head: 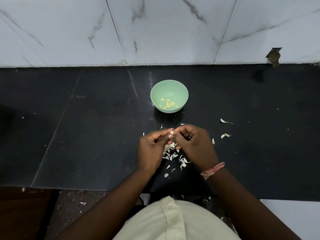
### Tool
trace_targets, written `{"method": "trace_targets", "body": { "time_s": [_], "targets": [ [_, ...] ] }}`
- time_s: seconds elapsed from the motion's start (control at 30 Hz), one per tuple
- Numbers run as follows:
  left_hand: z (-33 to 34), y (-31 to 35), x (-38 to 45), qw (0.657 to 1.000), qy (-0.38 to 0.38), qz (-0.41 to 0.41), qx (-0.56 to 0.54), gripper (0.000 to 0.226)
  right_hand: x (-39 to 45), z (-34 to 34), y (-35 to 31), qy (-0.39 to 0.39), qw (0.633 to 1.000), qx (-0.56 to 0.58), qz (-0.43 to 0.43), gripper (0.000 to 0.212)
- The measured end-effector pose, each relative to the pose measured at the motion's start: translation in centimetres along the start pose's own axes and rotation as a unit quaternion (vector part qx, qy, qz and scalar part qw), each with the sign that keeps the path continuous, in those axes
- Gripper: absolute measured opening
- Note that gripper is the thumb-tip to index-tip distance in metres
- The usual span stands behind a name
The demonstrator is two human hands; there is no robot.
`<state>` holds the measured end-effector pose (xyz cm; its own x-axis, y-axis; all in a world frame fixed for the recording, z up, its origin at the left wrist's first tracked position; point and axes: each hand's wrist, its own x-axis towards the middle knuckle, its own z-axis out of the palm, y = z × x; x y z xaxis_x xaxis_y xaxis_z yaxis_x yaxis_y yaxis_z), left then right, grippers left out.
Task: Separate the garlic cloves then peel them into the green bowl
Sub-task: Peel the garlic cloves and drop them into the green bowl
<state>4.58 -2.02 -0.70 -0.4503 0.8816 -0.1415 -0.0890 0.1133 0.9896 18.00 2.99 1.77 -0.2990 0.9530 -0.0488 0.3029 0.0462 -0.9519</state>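
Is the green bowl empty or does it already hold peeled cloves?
Not empty. The green bowl stands upright on the black counter, and a small cluster of peeled cloves lies on its bottom, far from filling it.

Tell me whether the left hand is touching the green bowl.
Apart. The head view shows bare black counter between the left hand, which pinches a garlic clove, and the green bowl farther back.
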Motion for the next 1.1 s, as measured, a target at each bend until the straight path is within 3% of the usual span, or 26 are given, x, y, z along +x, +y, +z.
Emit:
{"method": "trace_targets", "body": {
  "time_s": [0.23,1.1],
  "targets": [
    [0.3,-0.8,0.1,0.982,-0.011,0.129,0.138,0.023,-0.2,0.5,0.0,0.040,0.998,0.019,0.044,0.008],
    [-0.6,-1.3,0.1,0.956,-0.063,0.176,0.227,0.025,-0.9,1.4,-0.1,0.066,0.996,-0.043,0.049,0.019]
  ]
}}
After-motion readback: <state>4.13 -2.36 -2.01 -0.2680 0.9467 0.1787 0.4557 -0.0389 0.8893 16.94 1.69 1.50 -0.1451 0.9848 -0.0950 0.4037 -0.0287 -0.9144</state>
